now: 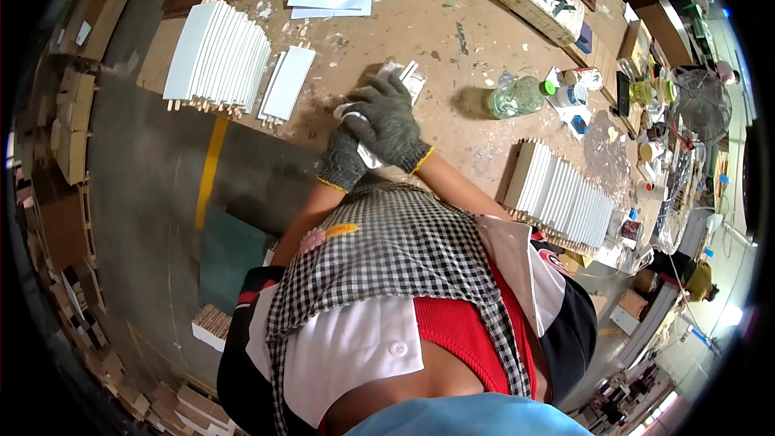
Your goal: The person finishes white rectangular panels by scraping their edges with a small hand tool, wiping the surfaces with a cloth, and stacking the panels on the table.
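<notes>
Grey-gloved right hand point(389, 117) lies flat over a white slat point(408, 81), fingers together, pressing it on the brown surface point(420, 24); left hand point(342, 160) grips its near end, probably closed; slat's long axis runs away, angled up-right.

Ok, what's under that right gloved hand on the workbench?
Under the right hand lies a flat white panel piece, its far end poking out. The left hand grips the near end. The middle is covered by the gloves.

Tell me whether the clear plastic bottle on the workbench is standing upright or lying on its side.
Lying on its side. The clear bottle rests lengthwise on the workbench, its green cap pointing right toward the small jars.
</notes>
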Action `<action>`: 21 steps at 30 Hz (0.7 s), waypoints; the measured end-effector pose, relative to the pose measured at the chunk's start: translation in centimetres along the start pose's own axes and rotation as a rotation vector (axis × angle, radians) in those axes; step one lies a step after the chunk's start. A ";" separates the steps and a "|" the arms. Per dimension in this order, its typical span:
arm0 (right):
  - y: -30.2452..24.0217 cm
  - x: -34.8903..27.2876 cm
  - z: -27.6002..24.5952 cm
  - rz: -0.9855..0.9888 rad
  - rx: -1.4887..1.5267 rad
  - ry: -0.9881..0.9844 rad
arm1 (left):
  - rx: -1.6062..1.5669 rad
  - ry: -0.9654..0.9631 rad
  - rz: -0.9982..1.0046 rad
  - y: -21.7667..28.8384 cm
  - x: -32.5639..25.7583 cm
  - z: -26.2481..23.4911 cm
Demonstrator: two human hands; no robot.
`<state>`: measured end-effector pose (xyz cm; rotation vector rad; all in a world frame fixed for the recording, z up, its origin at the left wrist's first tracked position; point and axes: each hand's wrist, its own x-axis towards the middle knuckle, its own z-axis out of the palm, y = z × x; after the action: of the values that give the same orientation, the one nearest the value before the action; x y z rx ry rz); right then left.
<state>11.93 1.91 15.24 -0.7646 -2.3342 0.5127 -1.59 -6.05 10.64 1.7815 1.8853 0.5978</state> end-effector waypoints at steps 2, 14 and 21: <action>4.2 -0.6 1.7 0.171 -0.153 0.062 | -0.054 -0.163 -0.212 -1.1 0.2 0.9; 4.4 0.2 -3.6 0.417 0.436 0.187 | -0.222 -0.007 -0.162 2.0 0.0 -0.7; 15.8 -2.7 0.1 0.624 0.491 0.233 | -0.144 0.040 -0.004 0.8 0.0 -0.2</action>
<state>19.72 12.15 5.70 -1.2194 -1.6232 1.1415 -1.11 -6.00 11.30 1.6853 1.8225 0.7529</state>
